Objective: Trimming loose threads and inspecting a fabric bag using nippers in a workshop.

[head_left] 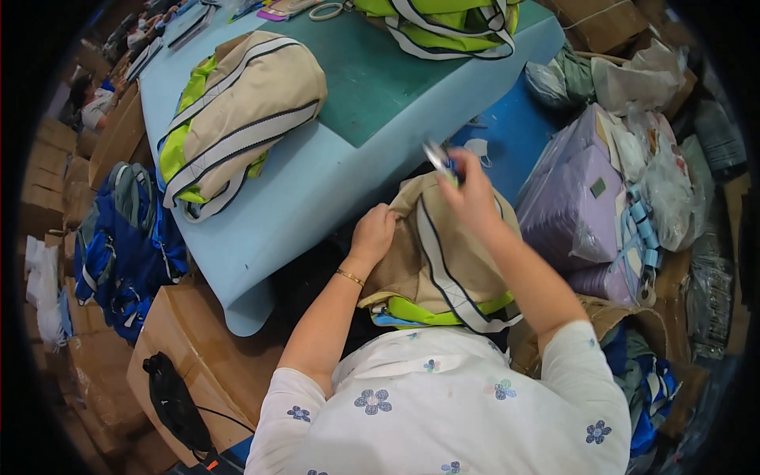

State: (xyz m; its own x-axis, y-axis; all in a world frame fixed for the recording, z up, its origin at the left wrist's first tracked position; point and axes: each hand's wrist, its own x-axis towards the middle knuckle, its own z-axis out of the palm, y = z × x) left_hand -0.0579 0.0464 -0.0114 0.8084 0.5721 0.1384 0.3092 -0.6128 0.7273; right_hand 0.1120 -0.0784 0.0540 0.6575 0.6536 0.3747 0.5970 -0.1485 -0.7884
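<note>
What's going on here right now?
A person is working on a beige bag at their lap, beside the blue table. The left hand grips its upper left side, while the right hand holds up a small metallic tool, too blurred to identify. On the table lie a second bag, beige and green, and a bright green one at the far edge.

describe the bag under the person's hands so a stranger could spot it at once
Find the big light-blue table, then look between its near edge and the person's white flowered shirt. There is a beige bag with lime-green trim and a dark-edged pale strap, the left hand on it. Unlike the similar bag lying on the table, it is off the tabletop.
</note>
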